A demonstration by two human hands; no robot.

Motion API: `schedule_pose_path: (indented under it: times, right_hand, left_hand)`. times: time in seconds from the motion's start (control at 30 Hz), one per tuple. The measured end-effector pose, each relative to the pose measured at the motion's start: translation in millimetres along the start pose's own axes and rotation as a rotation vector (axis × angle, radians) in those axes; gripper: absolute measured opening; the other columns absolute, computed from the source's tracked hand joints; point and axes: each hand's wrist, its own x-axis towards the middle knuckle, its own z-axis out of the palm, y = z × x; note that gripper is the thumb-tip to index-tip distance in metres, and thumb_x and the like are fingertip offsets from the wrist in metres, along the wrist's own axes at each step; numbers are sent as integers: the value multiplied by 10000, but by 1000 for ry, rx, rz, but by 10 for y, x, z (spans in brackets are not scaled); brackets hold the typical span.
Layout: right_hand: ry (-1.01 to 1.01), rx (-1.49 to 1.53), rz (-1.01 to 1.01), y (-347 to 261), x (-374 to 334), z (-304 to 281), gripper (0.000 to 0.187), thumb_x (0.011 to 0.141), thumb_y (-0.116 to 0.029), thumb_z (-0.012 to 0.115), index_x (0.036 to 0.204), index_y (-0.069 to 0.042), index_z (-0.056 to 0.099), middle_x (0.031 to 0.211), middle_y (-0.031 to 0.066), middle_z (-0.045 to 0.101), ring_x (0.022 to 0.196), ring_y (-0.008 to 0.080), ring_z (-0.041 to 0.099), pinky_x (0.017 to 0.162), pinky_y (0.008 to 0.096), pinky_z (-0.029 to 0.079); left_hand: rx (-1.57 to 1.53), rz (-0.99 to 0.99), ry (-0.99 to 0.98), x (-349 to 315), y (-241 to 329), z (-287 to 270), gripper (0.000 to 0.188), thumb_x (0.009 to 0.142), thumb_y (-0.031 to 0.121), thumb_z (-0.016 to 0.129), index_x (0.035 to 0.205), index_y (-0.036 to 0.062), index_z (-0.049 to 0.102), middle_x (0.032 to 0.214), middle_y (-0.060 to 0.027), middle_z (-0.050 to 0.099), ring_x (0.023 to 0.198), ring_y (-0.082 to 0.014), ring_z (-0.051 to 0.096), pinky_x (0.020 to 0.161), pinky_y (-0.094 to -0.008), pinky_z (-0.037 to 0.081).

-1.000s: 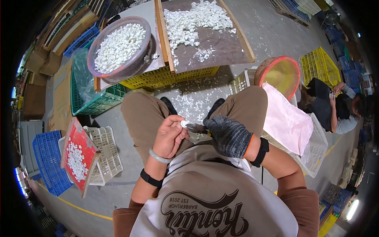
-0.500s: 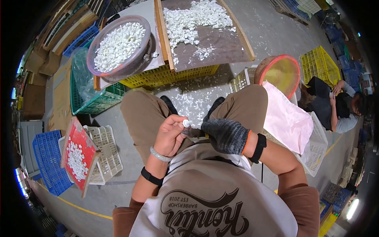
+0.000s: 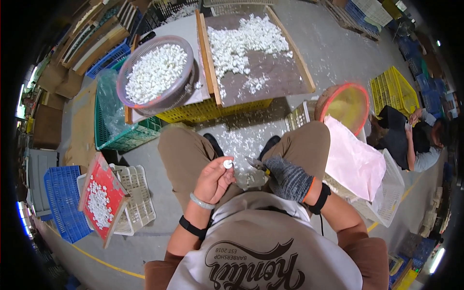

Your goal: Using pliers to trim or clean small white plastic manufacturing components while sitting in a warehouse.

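White piece is pinched in left hand, right hand grips pliers, and shirt bears lettering.

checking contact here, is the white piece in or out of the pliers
Out: the left hand holds the white piece, apart from the pliers in the right hand.
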Motion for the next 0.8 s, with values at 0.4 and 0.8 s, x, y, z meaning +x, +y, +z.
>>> schedule_pose_path:
  times: [0.4, 0.8]
  right_hand:
    - [150, 168, 89, 366, -75, 480, 301, 848, -171, 545, 1100, -6, 545, 880, 246, 593, 858, 404, 571, 755, 432, 461]
    - [90, 388, 212, 492, 189, 347, 280, 772, -97, 544, 1043, -28, 567, 872, 175, 597, 805, 295, 596, 737, 374, 473]
  left_hand:
    - [-17, 172, 268, 562, 796, -278, 169, 922, 79, 471, 1015, -48, 529, 886, -157, 632, 741, -196, 646, 661, -288, 561]
    - [156, 170, 258, 688, 696, -293, 308, 960, 117, 407, 1219, -44, 450, 1073, -154, 577, 867, -201, 588, 730, -302, 525]
